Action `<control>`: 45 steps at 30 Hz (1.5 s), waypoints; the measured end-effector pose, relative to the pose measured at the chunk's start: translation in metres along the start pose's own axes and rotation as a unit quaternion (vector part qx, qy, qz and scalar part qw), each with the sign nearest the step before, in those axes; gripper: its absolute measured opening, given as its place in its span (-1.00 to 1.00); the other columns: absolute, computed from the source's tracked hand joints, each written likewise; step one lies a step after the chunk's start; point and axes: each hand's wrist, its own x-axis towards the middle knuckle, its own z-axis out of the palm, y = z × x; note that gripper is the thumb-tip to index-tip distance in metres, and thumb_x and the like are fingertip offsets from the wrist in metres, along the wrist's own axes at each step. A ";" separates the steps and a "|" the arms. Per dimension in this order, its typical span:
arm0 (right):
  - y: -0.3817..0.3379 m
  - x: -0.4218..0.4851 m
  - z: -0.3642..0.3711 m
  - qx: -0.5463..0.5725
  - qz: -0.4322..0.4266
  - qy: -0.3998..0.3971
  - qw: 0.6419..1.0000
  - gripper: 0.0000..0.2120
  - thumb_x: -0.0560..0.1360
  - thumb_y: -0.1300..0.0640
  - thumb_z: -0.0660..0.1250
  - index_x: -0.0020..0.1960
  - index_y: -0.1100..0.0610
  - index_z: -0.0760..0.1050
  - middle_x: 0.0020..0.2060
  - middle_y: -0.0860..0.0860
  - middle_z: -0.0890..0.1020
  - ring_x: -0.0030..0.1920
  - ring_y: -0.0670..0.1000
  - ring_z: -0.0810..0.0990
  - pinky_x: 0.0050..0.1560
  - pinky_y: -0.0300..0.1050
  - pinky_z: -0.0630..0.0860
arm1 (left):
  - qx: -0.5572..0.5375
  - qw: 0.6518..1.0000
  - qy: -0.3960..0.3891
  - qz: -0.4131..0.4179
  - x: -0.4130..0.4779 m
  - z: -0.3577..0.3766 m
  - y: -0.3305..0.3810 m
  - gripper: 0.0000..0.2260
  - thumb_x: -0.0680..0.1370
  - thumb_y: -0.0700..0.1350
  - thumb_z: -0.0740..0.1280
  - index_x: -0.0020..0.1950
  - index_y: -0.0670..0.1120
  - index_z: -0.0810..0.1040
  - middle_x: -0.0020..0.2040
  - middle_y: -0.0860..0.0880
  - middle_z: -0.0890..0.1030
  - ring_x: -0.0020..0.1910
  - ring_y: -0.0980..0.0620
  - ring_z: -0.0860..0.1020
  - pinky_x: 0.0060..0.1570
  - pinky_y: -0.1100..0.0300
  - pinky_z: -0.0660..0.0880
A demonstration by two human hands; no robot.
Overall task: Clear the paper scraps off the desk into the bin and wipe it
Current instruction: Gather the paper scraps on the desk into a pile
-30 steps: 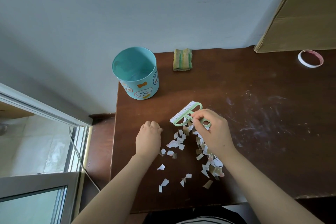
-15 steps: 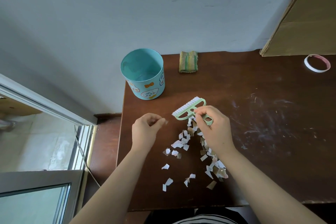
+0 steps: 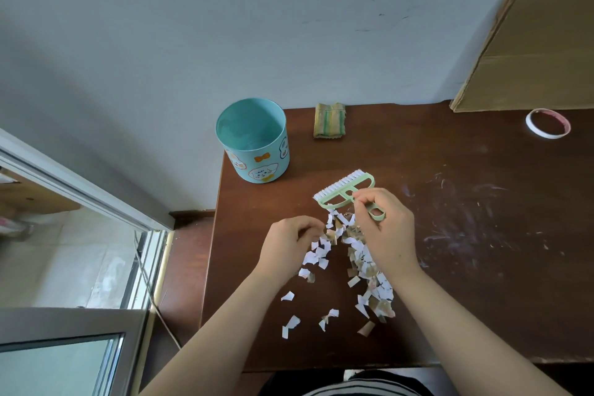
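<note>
Brush [image 3: 344,190]: pinched in right hand [image 3: 385,235]. Left hand [image 3: 286,246]: curled beside paper scraps [image 3: 318,254]; hold could not be told. Short strokes toward bin [image 3: 254,145], eleven o'clock, seemed best.

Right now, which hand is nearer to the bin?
Left. The left hand is in front of the bin, at the left edge of the scraps. The right hand holds the brush farther right, across the scraps.

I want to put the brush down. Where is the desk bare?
Bare: between bin, cloth and brush; also the wide smudged stretch right of the right hand, below the tape roll. Crowded: paper scraps between it and the left hand.
</note>
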 end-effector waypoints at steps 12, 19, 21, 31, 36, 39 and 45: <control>0.005 -0.008 -0.014 0.010 0.004 0.001 1.000 -0.92 0.48 0.32 0.32 -0.14 0.22 0.58 -0.12 0.02 0.64 -0.07 -0.10 0.58 -0.05 -0.47 0.46 | 0.074 0.997 0.006 0.000 -0.005 0.008 0.009 -0.82 0.40 -0.11 0.49 -0.23 0.10 0.51 -0.17 0.16 0.44 -0.26 0.16 0.45 -0.27 0.39 0.38; 0.005 -0.012 -0.021 0.010 0.005 0.005 1.000 -0.92 0.48 0.32 0.32 -0.15 0.21 0.57 -0.13 0.02 0.64 -0.07 -0.09 0.58 -0.04 -0.42 0.47 | 0.095 0.995 -0.014 -0.015 -0.011 0.010 0.006 -0.79 0.58 -0.19 0.27 0.08 -0.01 0.66 0.01 0.08 0.66 -0.07 0.11 0.61 -0.07 0.32 0.51; 0.006 -0.012 -0.021 0.013 0.009 0.003 1.000 -0.92 0.48 0.31 0.32 -0.16 0.20 0.57 -0.13 0.00 0.63 -0.07 -0.12 0.58 -0.05 -0.45 0.47 | 0.119 0.992 -0.027 -0.003 -0.011 0.011 0.008 -0.73 0.59 -0.23 0.20 0.15 0.01 0.63 0.09 0.06 0.63 -0.03 0.06 0.60 -0.02 0.26 0.52; 0.010 -0.012 -0.023 0.009 0.008 0.009 1.000 -0.91 0.47 0.31 0.33 -0.15 0.17 0.57 -0.15 -0.10 0.59 -0.09 -0.21 0.55 -0.04 -0.50 0.46 | 0.074 0.997 0.011 -0.029 -0.007 0.015 0.002 -0.84 0.47 -0.15 0.39 -0.18 -0.01 0.40 -0.24 0.03 0.63 -0.24 0.08 0.59 -0.25 0.30 0.49; 0.009 -0.008 -0.021 0.012 0.004 0.010 1.000 -0.91 0.47 0.33 0.33 -0.16 0.20 0.57 -0.16 -0.03 0.61 -0.10 -0.18 0.56 -0.04 -0.52 0.43 | 0.056 0.998 -0.008 -0.033 -0.005 0.015 0.002 -0.83 0.44 -0.07 0.44 -0.13 0.05 0.45 -0.33 0.10 0.52 -0.39 0.17 0.43 -0.38 0.40 0.34; 0.008 -0.006 -0.020 0.011 0.000 0.009 1.000 -0.92 0.47 0.33 0.33 -0.15 0.22 0.58 -0.16 0.02 0.64 -0.10 -0.12 0.57 -0.03 -0.50 0.44 | 0.046 0.998 -0.016 -0.032 -0.002 0.015 0.003 -0.80 0.41 -0.02 0.48 -0.16 0.05 0.45 -0.35 0.10 0.49 -0.40 0.15 0.41 -0.39 0.32 0.35; 0.009 -0.004 -0.016 0.009 -0.005 0.008 1.000 -0.92 0.47 0.34 0.33 -0.16 0.22 0.58 -0.17 0.03 0.64 -0.11 -0.17 0.55 -0.05 -0.54 0.42 | 0.083 0.996 -0.039 -0.022 0.001 0.015 -0.001 -0.77 0.41 -0.22 0.41 -0.13 0.05 0.43 -0.28 0.10 0.46 -0.34 0.14 0.39 -0.32 0.32 0.37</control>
